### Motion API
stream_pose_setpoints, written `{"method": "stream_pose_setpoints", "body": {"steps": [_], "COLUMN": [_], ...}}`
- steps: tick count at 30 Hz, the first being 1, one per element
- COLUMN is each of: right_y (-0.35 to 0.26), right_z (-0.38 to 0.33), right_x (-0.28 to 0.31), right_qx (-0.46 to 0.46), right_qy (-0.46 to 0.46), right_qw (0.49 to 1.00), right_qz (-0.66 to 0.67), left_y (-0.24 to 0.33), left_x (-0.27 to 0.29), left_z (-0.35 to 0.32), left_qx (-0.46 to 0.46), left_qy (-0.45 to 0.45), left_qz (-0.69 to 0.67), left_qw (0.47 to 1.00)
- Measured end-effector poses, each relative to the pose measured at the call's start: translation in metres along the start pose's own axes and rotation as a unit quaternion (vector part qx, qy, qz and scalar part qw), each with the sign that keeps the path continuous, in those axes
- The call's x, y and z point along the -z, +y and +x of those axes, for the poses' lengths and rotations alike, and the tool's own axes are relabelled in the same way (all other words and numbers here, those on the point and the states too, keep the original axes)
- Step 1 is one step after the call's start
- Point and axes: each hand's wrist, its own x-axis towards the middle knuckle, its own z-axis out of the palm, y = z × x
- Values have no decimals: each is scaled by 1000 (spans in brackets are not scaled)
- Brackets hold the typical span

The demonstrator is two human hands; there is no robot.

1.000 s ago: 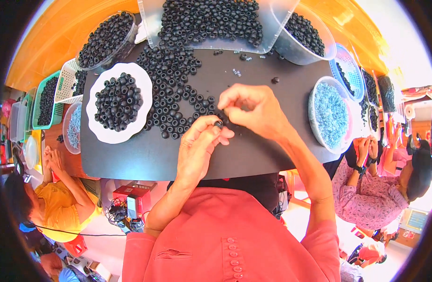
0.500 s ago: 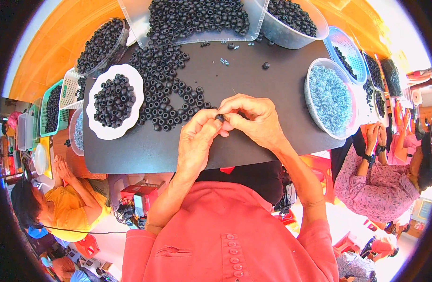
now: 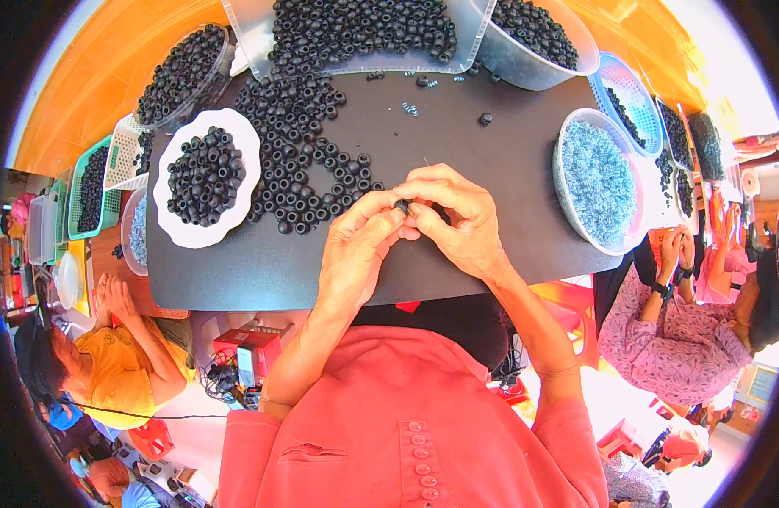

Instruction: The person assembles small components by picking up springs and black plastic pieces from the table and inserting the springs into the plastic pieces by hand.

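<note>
1. Two hands meet over the middle of the black bench (image 3: 491, 152). The left hand (image 3: 355, 250) and right hand (image 3: 457, 216) pinch one small black ring-shaped bead (image 3: 401, 205) between their fingertips; both grips are closed on it.
2. The bead sits just above the bench surface, at the point where the two thumbs and forefingers touch.
3. Just beyond the fingertips, toward the left, a loose spread of black beads (image 3: 309, 152) lies directly on the bench.
4. Further left, a white scalloped plate (image 3: 173, 233) holds a heap of the same black beads.
5. At the far edge, a clear rectangular tray (image 3: 245, 38) and a clear bowl (image 3: 542, 76) are filled with black beads.
6. At the right, a round clear bowl (image 3: 567, 212) holds small blue-grey parts.
7. A blue mesh basket (image 3: 639, 93) stands beside it.
</note>
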Motion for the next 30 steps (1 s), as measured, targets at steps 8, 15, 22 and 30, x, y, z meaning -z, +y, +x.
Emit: {"method": "stream_pose_setpoints", "body": {"steps": [8,15,22,30], "right_y": [-1,1,-1,-2], "right_z": [-2,-3,-2,-1], "right_x": [-6,-9,-9,-10], "right_qx": [59,120,101,187], "right_qy": [18,54,36,41], "right_qw": [991,970,972,954], "right_qz": [-119,-204,-210,-232], "left_y": [0,0,0,-2], "left_x": [0,3,-4,3], "left_z": [2,1,2,-1], "left_qx": [27,53,53,60], "left_qy": [19,16,35,31], "left_qz": [-29,-41,-56,-50], "left_qw": [999,998,996,996]}}
